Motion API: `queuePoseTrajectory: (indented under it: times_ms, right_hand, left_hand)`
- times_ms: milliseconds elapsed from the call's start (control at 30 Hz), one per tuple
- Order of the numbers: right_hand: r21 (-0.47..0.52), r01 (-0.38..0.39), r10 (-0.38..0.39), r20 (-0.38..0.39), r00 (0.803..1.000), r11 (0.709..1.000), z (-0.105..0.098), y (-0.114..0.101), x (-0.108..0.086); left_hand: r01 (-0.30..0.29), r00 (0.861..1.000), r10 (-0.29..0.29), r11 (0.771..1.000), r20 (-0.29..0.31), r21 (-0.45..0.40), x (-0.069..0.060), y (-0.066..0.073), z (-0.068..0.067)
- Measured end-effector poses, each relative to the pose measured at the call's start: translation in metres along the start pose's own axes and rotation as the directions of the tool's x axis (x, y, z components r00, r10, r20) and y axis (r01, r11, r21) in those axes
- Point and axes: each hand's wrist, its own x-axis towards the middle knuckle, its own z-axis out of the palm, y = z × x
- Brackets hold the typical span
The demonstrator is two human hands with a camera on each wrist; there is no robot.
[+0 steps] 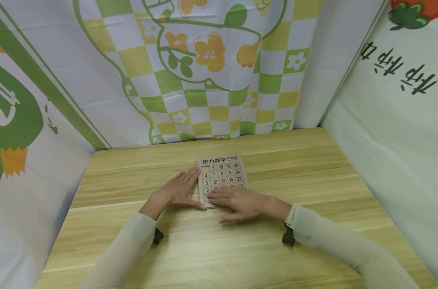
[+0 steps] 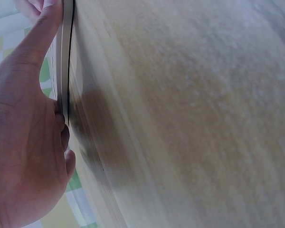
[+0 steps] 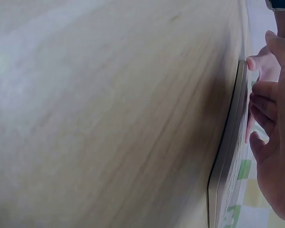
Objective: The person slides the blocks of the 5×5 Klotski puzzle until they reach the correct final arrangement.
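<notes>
A wooden sliding number puzzle point(image 1: 219, 157) lies flat on the table, its numbered tiles in a grid below a printed heading. One vacant slot point(image 1: 205, 169) shows at the grid's upper left corner. My left hand point(image 1: 177, 190) rests along the puzzle's left edge, fingers extended and thumb spread toward the lower left corner. Over the lower rows, my right hand point(image 1: 242, 200) lies with fairly straight fingers, its fingertips at the lower left tiles. It covers most of the bottom row. In both wrist views the puzzle shows mainly as a thin side edge point(image 3: 228, 147).
The wood-grain table point(image 1: 295, 168) extends around the puzzle on all sides. A checked, flowered cloth point(image 1: 211, 96) hangs behind its far edge. White printed cloth walls point(image 1: 392, 132) stand at left and right. Each wrist carries a small black device point(image 1: 288, 235).
</notes>
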Motion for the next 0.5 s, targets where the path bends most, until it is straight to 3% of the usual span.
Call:
queuePoseTrajectory:
  times_ms: [500]
  right_hand:
    - [-0.032, 0.01, -0.01, -0.006, 1.0, 0.999, 0.0036, -0.0004, 0.0033]
  left_hand:
    - [-0.008, 1.0, 0.008, 1.0, -0.006, -0.012, 0.0004, -0.0014, 0.0008]
